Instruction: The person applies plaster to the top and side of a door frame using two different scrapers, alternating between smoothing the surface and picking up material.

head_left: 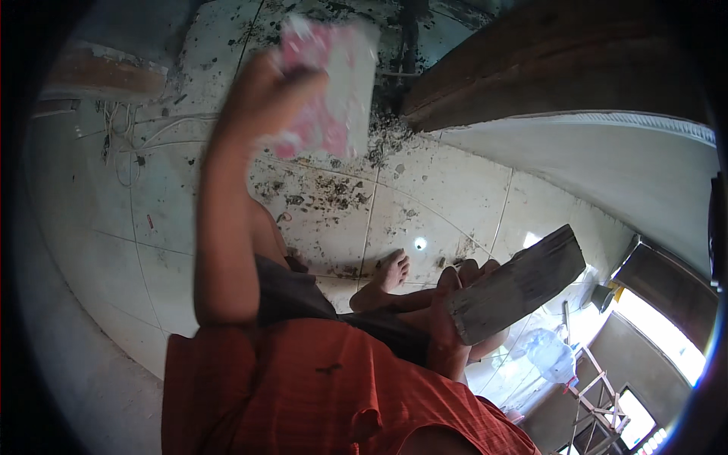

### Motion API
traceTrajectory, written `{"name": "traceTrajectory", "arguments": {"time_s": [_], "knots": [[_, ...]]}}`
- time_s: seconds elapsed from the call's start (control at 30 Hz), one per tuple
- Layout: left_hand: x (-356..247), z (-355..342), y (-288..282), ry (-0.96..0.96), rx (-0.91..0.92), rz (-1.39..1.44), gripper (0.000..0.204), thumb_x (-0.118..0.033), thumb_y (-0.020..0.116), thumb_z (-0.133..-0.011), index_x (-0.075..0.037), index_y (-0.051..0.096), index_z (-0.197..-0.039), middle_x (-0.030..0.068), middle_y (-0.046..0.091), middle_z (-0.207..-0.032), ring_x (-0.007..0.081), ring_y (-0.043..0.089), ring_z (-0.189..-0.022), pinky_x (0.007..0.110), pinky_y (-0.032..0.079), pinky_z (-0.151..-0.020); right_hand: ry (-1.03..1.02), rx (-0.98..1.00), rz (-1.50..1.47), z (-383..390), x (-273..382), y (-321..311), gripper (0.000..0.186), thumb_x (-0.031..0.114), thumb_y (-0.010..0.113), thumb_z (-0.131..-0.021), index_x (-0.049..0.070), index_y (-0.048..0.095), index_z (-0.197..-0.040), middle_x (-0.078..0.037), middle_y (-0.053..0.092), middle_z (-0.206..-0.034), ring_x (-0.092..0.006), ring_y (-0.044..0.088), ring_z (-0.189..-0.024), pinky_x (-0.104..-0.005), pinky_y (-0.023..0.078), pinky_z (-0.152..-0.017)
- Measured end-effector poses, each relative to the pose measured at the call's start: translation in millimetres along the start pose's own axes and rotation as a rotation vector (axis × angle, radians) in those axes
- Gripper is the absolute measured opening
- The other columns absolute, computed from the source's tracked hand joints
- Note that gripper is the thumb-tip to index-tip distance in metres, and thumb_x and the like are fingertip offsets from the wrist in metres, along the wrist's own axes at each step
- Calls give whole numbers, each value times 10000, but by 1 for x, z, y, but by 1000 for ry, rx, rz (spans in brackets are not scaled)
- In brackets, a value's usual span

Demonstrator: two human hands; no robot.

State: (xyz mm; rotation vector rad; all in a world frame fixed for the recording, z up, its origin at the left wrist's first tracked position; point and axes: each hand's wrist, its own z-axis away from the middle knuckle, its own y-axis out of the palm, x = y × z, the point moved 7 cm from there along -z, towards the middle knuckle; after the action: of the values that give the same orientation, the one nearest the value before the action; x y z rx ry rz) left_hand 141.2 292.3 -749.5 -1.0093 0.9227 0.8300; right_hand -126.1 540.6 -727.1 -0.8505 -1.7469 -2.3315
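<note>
My left hand, at the end of a raised and outstretched arm, is closed on a flat pink and white plastic packet. Motion blurs both the hand and the packet, which is held over the dirty tiles. Closer to my body, my right hand grips a grey, weathered slab that looks like a wooden board. The slab slants up to the right and hides part of that hand, with some fingers showing along its upper edge.
Dark crumbs and stains litter the tiled floor around my bare foot. A brown wooden beam stands at the far right against a pale wall. Loose cables lie at left. A clear plastic bag and a wooden frame are at lower right.
</note>
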Motion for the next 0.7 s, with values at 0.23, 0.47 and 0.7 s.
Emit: {"name": "traceTrajectory", "arguments": {"time_s": [0.23,0.47,0.7], "knots": [[106,0,130,-91,30,12,254,-246,645,-804,-4,622,-732,125,609,-607,232,608,-545,394,462,-554,124,88,178,-9,-18,-3,251,319,534,-942,110,587,-1071,-19,567,-985,-198,454,-850,-374,368,-729],[131,7,172,-57,22,-78,254,-221,594,-838,24,583,-773,143,575,-607,195,568,-553,379,440,-555,153,121,193,0,-28,-40,419,390,584,-934,130,579,-1263,-30,626,-1194,-249,530,-1048,-446,421,-909],[142,11,172,-92,19,58,293,-245,595,-862,40,582,-794,248,605,-709,392,629,-668,452,477,-620,209,73,248,-4,-37,-49,464,410,572,-947,90,552,-1283,-50,614,-1188,-257,548,-1088,-457,432,-944]]}}
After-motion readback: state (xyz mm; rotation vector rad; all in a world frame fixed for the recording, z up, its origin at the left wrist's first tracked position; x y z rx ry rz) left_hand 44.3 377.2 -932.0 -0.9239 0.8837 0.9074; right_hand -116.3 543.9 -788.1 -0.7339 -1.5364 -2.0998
